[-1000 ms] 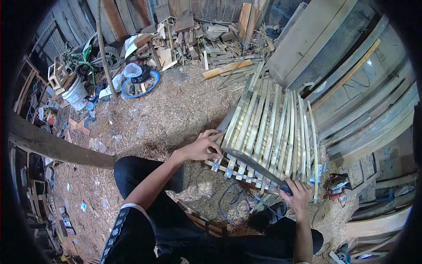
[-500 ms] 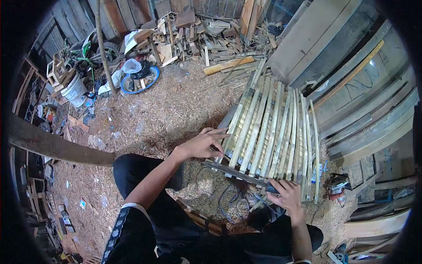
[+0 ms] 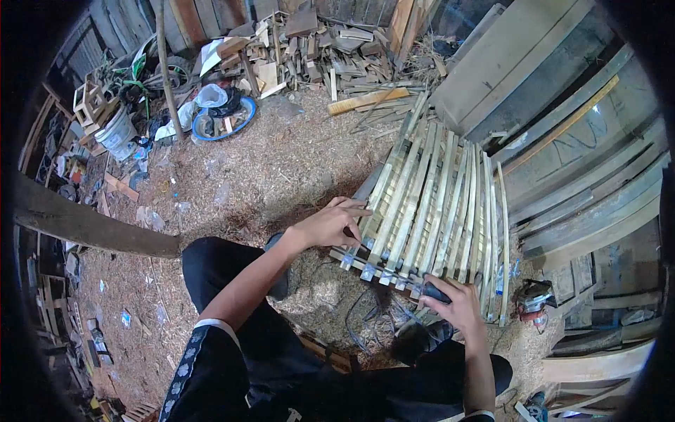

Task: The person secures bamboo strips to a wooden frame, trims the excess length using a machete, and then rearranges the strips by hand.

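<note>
Pale wooden slats (image 3: 402, 211) lie side by side in a fan-like row, on a frame right of centre. My left hand (image 3: 329, 225) is over the slats' near left corner, thumb and fingers pinched together with the index finger stretched out; what they pinch is too small to tell. At the near ends of the slats my right hand (image 3: 455, 307) is closed around the dark handle (image 3: 436, 291) of a tool. Its blade looks narrow, seen nearly edge-on, and partly merges with the slats. Bluish marks show on the slat ends.
Wood offcuts (image 3: 309, 53) are heaped at the back. A blue basin (image 3: 242, 126) and white bucket (image 3: 118, 137) stand back left. Boards (image 3: 506, 60) lean at the right, near a power tool (image 3: 534, 299). A beam (image 3: 91, 225) crosses the left; cords lie below the slats.
The dark flat bar across the near slat ends has turned or shifted, so the marked ends now show. My right hand has moved slightly left, and my left hand slightly up and right.
</note>
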Available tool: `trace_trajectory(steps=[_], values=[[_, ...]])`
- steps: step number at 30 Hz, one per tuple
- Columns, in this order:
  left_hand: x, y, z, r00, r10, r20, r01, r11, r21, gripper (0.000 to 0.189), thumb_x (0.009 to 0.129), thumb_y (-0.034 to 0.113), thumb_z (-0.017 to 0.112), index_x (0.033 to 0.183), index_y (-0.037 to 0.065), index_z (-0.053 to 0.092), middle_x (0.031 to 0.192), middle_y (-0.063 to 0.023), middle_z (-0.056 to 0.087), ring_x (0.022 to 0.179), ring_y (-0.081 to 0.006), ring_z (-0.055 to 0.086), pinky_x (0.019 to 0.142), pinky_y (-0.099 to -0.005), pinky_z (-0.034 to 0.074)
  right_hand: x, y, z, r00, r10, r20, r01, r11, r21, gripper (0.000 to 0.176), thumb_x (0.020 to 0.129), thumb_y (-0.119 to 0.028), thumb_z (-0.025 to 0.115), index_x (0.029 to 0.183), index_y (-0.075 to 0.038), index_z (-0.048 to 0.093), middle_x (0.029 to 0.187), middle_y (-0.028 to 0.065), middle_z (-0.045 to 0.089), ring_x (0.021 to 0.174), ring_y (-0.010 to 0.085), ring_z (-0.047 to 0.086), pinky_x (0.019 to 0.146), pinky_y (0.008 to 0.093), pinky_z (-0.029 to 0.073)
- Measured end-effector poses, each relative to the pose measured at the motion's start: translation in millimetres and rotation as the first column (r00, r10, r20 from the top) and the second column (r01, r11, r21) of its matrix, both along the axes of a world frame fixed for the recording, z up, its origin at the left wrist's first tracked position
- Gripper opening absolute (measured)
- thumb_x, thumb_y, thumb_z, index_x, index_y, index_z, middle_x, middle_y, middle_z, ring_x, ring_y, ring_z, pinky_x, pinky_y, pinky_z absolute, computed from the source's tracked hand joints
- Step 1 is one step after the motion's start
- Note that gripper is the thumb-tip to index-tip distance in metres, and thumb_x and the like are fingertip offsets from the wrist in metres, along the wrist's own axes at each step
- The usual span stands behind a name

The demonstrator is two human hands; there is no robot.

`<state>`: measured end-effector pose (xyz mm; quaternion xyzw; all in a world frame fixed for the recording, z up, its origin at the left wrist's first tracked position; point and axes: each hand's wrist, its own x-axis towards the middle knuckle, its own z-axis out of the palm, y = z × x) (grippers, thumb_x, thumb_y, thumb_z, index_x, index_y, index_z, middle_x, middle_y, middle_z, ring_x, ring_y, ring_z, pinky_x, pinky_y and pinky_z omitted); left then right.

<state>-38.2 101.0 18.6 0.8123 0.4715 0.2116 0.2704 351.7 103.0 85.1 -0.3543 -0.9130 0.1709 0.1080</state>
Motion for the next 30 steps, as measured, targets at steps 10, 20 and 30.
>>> trace_trajectory(steps=[10, 20, 30], values=[[8, 5, 8, 0.996, -0.081, -0.046, 0.081, 0.997, -0.006, 0.015, 0.080, 0.025, 0.083, 0.094, 0.021, 0.086, 0.153, -0.0037, 0.057, 0.152, -0.0292, 0.036, 0.125, -0.0511, 0.024, -2, 3, 3, 1.000, 0.011, -0.023, -0.011, 1.000, 0.001, 0.050, 0.087, -0.053, 0.077, 0.124, -0.020, 0.076, 0.088, 0.0098, 0.075, 0.070, 0.0313, 0.073, 0.065, 0.0429, 0.058], [5, 1, 9, 0.998, -0.030, 0.046, 0.033, 0.997, -0.065, 0.014, 0.079, 0.021, 0.085, 0.093, 0.017, 0.085, 0.152, -0.0060, 0.058, 0.148, -0.0251, 0.044, 0.122, -0.0496, 0.028, -3, 0, 8, 0.999, -0.052, 0.004, 0.052, 0.994, -0.098, 0.047, 0.089, -0.049, 0.077, 0.124, -0.019, 0.076, 0.097, 0.0134, 0.077, 0.077, 0.0344, 0.075, 0.070, 0.0423, 0.060], [9, 3, 8, 0.999, -0.003, -0.049, 0.007, 0.996, 0.087, 0.013, 0.076, 0.020, 0.086, 0.089, 0.018, 0.085, 0.141, -0.0017, 0.065, 0.140, -0.0214, 0.051, 0.111, -0.0432, 0.035, -17, 0, 28, 0.994, -0.083, 0.071, 0.095, 0.977, -0.191, 0.045, 0.089, -0.046, 0.078, 0.124, -0.017, 0.075, 0.103, 0.0118, 0.078, 0.084, 0.0353, 0.075, 0.078, 0.0432, 0.061]])
